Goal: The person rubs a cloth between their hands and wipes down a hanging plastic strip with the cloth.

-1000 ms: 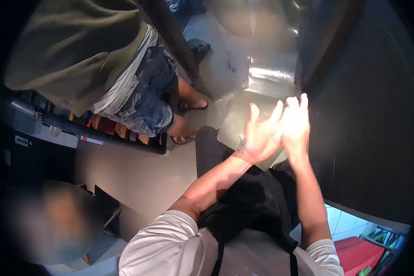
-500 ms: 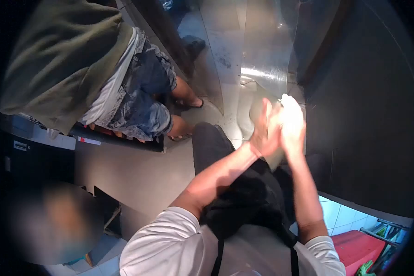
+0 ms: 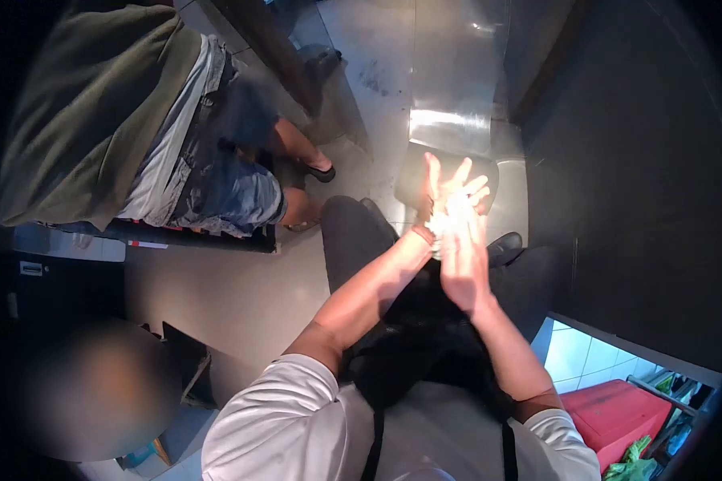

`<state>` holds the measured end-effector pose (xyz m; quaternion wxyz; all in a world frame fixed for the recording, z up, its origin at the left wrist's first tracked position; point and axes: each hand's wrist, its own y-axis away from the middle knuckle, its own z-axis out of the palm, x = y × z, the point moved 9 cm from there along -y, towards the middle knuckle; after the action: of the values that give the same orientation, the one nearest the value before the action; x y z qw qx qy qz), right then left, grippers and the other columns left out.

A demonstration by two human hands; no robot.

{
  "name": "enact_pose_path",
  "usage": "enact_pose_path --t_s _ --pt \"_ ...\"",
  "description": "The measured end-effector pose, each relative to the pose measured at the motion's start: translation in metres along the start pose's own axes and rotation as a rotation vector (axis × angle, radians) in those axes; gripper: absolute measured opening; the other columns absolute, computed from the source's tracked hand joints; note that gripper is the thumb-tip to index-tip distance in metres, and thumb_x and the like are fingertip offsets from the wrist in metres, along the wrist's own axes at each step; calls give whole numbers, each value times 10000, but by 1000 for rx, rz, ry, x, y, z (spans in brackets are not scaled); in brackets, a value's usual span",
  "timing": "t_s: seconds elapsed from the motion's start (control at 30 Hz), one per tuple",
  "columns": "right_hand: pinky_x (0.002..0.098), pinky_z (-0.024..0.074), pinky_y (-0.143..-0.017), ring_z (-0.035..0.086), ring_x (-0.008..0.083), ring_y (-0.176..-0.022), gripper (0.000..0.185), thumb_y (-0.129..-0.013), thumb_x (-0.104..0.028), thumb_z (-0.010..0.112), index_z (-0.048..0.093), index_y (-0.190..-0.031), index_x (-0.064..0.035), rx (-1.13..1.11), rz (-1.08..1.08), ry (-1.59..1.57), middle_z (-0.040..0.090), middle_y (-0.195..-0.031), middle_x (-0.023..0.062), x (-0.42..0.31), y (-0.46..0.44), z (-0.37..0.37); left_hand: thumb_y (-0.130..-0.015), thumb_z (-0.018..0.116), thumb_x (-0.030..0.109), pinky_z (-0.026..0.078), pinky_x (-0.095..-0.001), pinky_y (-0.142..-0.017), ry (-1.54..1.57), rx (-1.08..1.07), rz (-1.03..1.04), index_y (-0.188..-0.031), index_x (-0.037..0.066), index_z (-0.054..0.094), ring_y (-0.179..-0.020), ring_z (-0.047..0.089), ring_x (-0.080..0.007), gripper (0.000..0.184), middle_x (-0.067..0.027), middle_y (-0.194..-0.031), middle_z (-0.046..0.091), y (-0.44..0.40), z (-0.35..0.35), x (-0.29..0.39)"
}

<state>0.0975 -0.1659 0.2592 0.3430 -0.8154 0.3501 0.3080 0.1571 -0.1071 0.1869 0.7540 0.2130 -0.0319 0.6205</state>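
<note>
In front of my lap, my left hand (image 3: 449,192) is open with its palm up and its fingers spread. My right hand (image 3: 464,260) lies across its palm and wrist, fingers stretched out. A small pale lump (image 3: 437,232) shows at the left wrist, between the two hands; strong glare hides its detail. Behind the fingers is a blurred translucent sheet or flap (image 3: 413,180), whose exact form I cannot make out.
Another person (image 3: 112,112) in shorts stands at the left. A dark panel (image 3: 650,184) rises on the right. Lower right sit a red box (image 3: 614,417) and green leafy pieces (image 3: 634,463). A transparent curtain (image 3: 453,72) hangs ahead.
My right hand has moved down and left, from beside the left fingers onto the left palm and wrist. The other person appears farther left, and the view has shifted.
</note>
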Motion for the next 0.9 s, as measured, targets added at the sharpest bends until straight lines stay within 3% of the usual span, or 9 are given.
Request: enact_pose_path --t_s 0.17,0.27,0.33,0.4,0.5,0.53,0.67,0.73,0.9 --pt "475 377 -1098 492 399 -1312 407 -1016 -226 436 580 -1340 -26 50 202 182 560 -1377 241 91 -40 -33 -1026 354 610 291 -379 -1183 260 -259 102 -1460 8 358 -1313 463 -210 742 -121 -1390 512 -4 -15 -59" --pt "438 491 -981 593 399 -1185 353 -981 -142 486 601 -1283 0 213 198 -231 609 -1286 251 31 -18 -40 -996 415 644 456 -378 -1018 -291 -215 355 -1400 85 446 -1123 570 -204 690 -98 -1272 533 13 4 -19" --pt "478 379 -1108 537 423 -1257 367 -964 -100 492 579 -1279 66 138 -27 49 575 -1317 276 -31 11 -20 -830 476 843 502 -362 -737 173 -123 -33 -1446 234 431 -857 544 -213 867 -78 -1057 519 15 10 -14" --pt "509 289 -1162 493 436 -1303 388 -968 -116 475 569 -1291 77 60 -75 155 551 -1348 285 -23 21 -9 -864 425 825 478 -418 -983 172 -214 -5 -1535 141 274 -1186 572 -327 970 -193 -1270 554 21 1 -13" --pt "517 334 -1119 501 431 -1295 385 -990 -138 427 593 -1304 11 75 72 318 578 -1342 250 22 -2 -27 -1016 227 672 253 -375 -1192 -49 -183 200 -1509 9 310 -1361 428 -201 830 -137 -1488 432 52 24 -26" --pt "486 396 -1068 542 424 -1243 368 -989 -142 442 600 -1289 -1 222 134 -66 594 -1316 245 48 -6 -40 -1019 242 664 207 -380 -1212 696 -580 -56 -1485 11 360 -1392 377 -202 811 -139 -1457 467 55 42 -38" --pt "491 401 -1070 543 430 -1248 340 -975 -151 506 646 -1249 -6 151 285 -354 596 -1322 250 -3 25 -20 -891 381 804 324 -531 -1144 128 -448 30 -1521 80 302 -1350 416 -421 963 -310 -1461 392 28 3 -32" --pt "506 380 -1089 541 390 -1274 335 -991 -155 518 632 -1277 -23 108 -161 148 629 -1306 192 -62 42 -6 -826 400 869 286 -587 -1161 179 -158 72 -1605 125 15 -1407 306 -537 1144 -389 -1559 166 55 17 -7" --pt "545 371 -1080 493 349 -1330 363 -884 -179 648 672 -1237 -98 193 -222 614 611 -1349 110 -37 12 -31 -843 308 875 218 -504 -1208 36 -240 231 -1608 151 55 -1474 279 -325 1083 -152 -1604 264 89 16 -10"
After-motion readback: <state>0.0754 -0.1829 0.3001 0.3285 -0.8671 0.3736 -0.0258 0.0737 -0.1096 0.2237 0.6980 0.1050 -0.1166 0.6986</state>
